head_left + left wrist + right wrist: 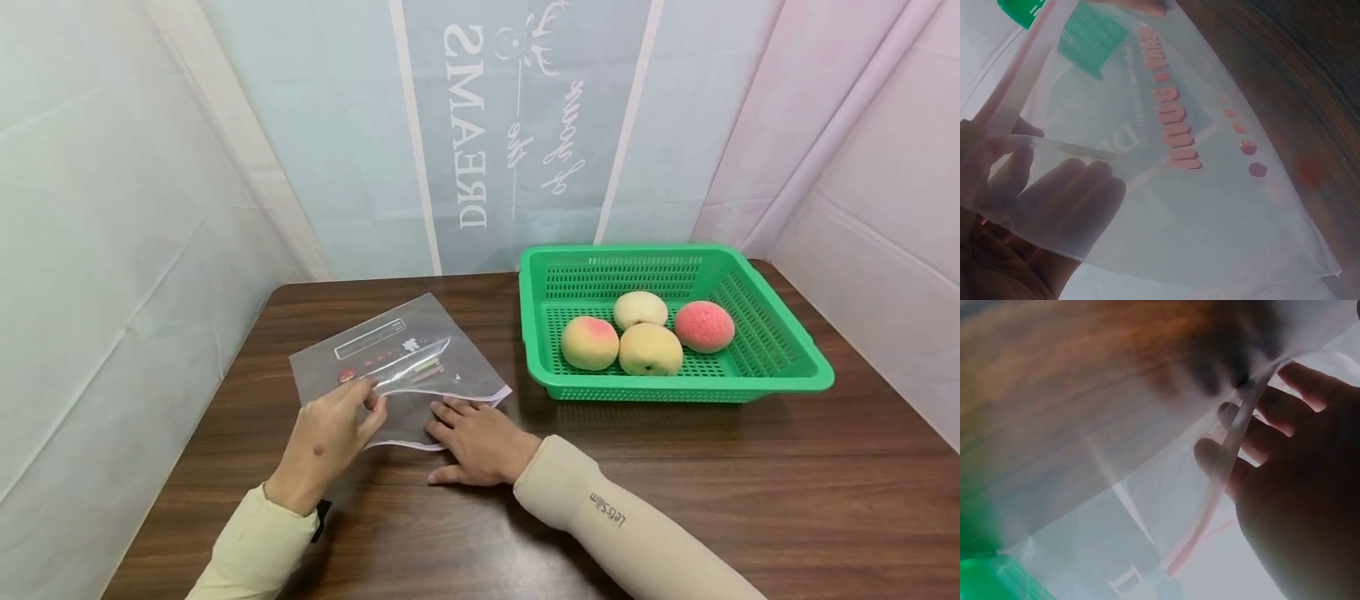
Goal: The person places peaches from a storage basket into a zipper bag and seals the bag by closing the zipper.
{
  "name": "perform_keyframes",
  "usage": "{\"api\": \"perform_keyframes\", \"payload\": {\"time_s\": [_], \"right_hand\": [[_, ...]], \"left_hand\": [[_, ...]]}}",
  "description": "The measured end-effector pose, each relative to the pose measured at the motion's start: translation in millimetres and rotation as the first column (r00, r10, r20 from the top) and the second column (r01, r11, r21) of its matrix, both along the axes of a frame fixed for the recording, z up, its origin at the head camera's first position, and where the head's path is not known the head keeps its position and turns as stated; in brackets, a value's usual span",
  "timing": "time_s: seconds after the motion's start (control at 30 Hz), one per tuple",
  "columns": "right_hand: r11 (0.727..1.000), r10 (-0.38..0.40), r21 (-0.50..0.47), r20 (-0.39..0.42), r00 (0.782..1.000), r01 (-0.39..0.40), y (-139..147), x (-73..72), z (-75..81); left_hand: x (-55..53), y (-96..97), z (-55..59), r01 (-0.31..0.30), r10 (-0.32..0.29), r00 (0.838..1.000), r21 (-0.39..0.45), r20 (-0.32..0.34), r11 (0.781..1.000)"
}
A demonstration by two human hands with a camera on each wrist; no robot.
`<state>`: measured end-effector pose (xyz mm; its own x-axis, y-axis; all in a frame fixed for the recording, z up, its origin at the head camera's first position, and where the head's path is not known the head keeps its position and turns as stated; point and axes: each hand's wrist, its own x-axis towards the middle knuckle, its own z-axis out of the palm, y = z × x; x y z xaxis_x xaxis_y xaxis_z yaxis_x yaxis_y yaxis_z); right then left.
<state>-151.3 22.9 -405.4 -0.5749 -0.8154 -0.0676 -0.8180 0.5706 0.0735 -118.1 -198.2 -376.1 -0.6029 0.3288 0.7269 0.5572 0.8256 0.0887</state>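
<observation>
A clear zip bag (420,333) with printed red marks lies slanted on the table, its mouth toward me. My left hand (326,446) pinches one lip of that mouth between thumb and fingers, lifting it off the other lip. In the left wrist view, the film of the bag (1229,219) spreads over the curled fingers. At the right side of the mouth, my right hand (480,442) rests palm down with its fingers extended on the bag. The right wrist view has the pale zip strip (1225,459) running across these fingers.
A green plastic basket (757,386) stands at the right, beyond the right hand. Inside it sit a pink-red fruit (704,327), a peach (590,343) and other pale yellow fruits (650,350). Printed cloth (360,167) hangs behind the dark wooden table (675,475).
</observation>
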Motion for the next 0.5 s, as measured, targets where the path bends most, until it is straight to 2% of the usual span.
{"api": "perform_keyframes", "payload": {"time_s": [0.5], "right_hand": [[1.0,0.023,0.013,-0.035,0.999,-0.023,1.2,-1.1,-1.3]], "left_hand": [[-2.6,1.2,7.3,0.052,-0.04,0.992,0.093,-0.124,0.994]]}}
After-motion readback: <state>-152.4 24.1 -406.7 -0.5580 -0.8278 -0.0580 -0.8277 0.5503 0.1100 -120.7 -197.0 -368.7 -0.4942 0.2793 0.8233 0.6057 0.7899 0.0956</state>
